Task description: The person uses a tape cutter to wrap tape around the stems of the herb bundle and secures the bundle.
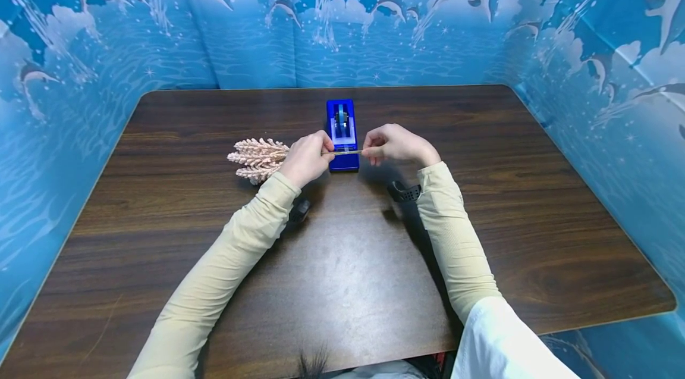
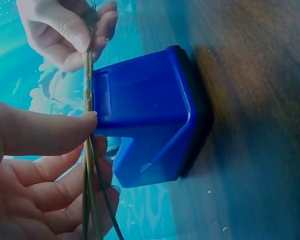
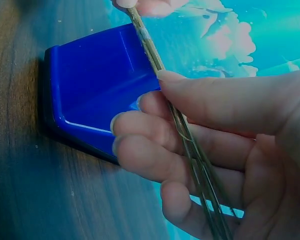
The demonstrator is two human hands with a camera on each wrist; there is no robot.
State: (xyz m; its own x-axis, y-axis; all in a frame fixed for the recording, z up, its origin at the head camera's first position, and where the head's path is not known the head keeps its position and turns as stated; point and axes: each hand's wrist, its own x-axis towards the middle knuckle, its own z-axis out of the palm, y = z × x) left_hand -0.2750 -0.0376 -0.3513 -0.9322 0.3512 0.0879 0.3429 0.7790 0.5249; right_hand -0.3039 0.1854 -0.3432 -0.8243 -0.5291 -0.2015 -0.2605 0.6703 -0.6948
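Note:
A bunch of pale pink dried flowers (image 1: 258, 157) lies to the left of my left hand (image 1: 307, 157), its heads pointing left. Between thumb and fingers the left hand pinches the thin stems (image 2: 88, 85). My right hand (image 1: 398, 144) pinches the same stems farther right, with thumb and forefinger; its other fingers are loosely curled in the right wrist view. A shiny patch, seemingly clear tape (image 3: 144, 33), shows on the stems between the hands. Just behind and below them stands a blue tape dispenser (image 1: 342, 123), its near end under the stems.
The dark wooden table (image 1: 535, 218) extends on all sides of the hands. A blue curtain (image 1: 342, 28) printed with dolphins hangs along its back and sides. Dark wrist straps (image 1: 404, 191) show below the wrists.

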